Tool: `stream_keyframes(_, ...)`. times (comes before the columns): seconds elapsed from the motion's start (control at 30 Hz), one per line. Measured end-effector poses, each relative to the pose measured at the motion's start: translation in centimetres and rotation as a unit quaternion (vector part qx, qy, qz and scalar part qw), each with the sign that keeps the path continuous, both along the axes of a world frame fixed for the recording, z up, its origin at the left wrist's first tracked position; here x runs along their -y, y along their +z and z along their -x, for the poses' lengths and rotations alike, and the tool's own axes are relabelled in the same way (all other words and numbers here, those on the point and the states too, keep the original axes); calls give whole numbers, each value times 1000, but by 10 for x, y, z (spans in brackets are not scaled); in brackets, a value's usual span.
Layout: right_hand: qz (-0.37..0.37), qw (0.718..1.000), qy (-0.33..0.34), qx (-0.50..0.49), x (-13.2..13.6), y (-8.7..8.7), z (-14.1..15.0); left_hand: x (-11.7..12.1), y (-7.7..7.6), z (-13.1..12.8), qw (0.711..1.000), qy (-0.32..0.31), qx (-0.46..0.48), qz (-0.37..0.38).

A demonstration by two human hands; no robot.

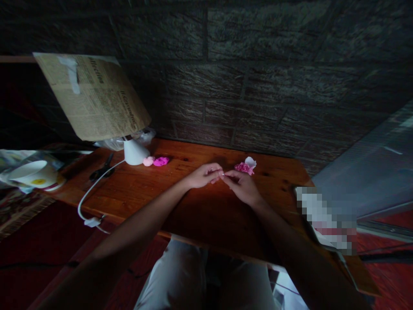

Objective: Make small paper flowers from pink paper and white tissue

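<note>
My left hand (pixel 204 175) and my right hand (pixel 240 183) meet fingertip to fingertip above the middle of the wooden table (pixel 142 193). Between their pinched fingers shows a tiny pale piece (pixel 222 174), too small to identify. Both hands are closed around it. Just behind my right hand lies a ruffled pink clump (pixel 244 168) that looks like petals, with a white, petal-like piece (pixel 251 162) against it. To the left, by the lamp foot, sit a light pink lump (pixel 149 161) and a bright magenta lump (pixel 161 161).
A lamp with a newsprint shade (pixel 93 94) stands at the back left, its white cord (pixel 83 200) trailing over the front edge. Black scissors (pixel 102 168) and a white cup (pixel 38 174) lie farther left. A blurred-out device (pixel 325 219) rests at the right edge. A stone wall (pixel 226 86) rises behind.
</note>
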State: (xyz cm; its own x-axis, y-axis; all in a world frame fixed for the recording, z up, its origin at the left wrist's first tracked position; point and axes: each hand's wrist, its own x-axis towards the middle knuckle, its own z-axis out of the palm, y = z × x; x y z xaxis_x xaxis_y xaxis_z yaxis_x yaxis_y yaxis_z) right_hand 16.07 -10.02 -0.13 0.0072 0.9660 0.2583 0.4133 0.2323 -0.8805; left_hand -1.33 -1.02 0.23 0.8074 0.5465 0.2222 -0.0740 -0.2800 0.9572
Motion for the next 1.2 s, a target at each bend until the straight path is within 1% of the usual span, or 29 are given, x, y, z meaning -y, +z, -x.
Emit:
stream_keyframes(0.1, 10, 1000, -9, -12, -1, 0, -1, 1, 0, -1, 1000, 19, 13, 5)
stream_keyframes(0.17, 24, 999, -14, -34, -2, 0, -2, 2, 2, -1, 999, 33, 16, 10)
stream_keyframes(0.27, 47, 996, -25, -75, -3, 2, -3, 1, 3, 0, 999, 37, 3, 18)
stream_keyframes(0.37, 57, 993, -15, -100, -3, 4, -3, 0, 3, 1, 999, 42, -1, 17)
stream_keyframes(0.5, 64, 991, -11, -121, -3, 5, -2, -1, 3, 1, 998, 66, 17, 11)
stream_keyframes(0.6, 64, 990, -18, -126, -4, 4, -2, 0, 2, 0, 997, 80, 12, 11)
stream_keyframes(0.87, 78, 990, -22, -117, -3, 4, -3, -3, -1, -2, 996, 82, 20, 12)
stream_keyframes(1.07, 70, 991, -8, -111, -4, 3, -3, -5, -2, -1, 997, 81, 8, -14)
stream_keyframes(1.2, 71, 990, -12, -119, -4, 2, -2, -4, -3, -2, 996, 80, 17, -29)
